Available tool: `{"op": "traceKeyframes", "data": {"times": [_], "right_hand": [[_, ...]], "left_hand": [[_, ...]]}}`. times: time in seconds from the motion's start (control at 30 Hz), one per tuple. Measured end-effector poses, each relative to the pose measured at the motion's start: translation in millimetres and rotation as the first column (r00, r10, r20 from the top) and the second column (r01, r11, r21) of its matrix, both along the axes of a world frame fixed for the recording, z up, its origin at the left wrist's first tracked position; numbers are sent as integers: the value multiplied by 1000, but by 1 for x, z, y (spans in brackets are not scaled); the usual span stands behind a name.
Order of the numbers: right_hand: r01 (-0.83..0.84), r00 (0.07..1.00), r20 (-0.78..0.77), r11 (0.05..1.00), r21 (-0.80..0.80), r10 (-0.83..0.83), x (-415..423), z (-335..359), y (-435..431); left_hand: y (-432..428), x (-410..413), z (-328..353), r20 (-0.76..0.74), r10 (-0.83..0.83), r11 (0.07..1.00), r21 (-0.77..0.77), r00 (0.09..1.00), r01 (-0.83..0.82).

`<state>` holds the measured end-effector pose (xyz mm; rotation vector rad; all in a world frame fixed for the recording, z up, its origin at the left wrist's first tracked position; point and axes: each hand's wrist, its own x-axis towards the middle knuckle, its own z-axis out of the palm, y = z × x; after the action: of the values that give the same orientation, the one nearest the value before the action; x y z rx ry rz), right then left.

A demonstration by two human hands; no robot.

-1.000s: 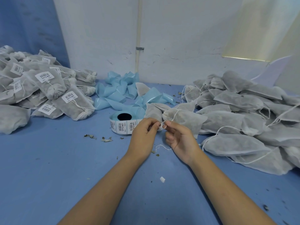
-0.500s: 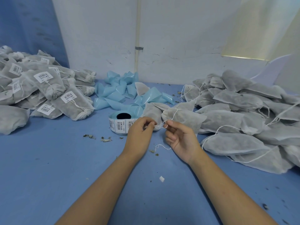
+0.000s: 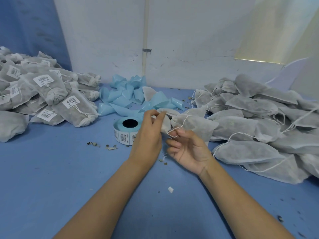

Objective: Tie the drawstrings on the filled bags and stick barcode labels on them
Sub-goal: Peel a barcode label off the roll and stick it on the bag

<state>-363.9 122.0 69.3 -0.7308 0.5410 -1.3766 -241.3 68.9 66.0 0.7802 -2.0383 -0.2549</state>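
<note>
Bag [image 3: 195, 125] touching left hand [image 3: 146, 135], drawstring [image 3: 185, 120] — apparently — pinched

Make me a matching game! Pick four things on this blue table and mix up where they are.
Things:
1. label roll
2. labelled bags
3. unlabelled bags
4. blue strips

Places:
A. on the right side
B. at the back, by the wall
C. on the left side
D. in the middle, beside the left hand

Pairs: 1-D, 2-C, 3-A, 4-B.
</note>
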Motion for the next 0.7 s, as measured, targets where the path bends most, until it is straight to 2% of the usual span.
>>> {"op": "traceKeyframes", "data": {"times": [0.07, 0.17, 0.33, 0.5, 0.57, 0.7], "right_hand": [[-1, 1000, 5, 1000, -1, 1, 1, 2, 1], [102, 995, -8, 994, 38, -102, 2, 3, 0], [355, 919, -200, 934, 50, -339, 5, 5, -4], [512, 814, -329, 859, 15, -479, 13, 4, -11], [513, 822, -306, 858, 28, -481, 14, 3, -12], [519, 833, -263, 853, 62, -488, 15, 3, -11]], "left_hand": [[-4, 3, 3, 4, 33, 999, -29, 999, -33], [-9, 6, 4, -39, 56, 997, -45, 998, -58], [-9, 8, 14, -361, 57, 998, 28, 931, -50], [-8, 6, 24, -524, 27, 999, 54, 851, 1], [-7, 5, 27, -555, 26, 994, 104, 831, 38], [-14, 5, 31, -565, 72, 947, 297, 822, 122]]}}
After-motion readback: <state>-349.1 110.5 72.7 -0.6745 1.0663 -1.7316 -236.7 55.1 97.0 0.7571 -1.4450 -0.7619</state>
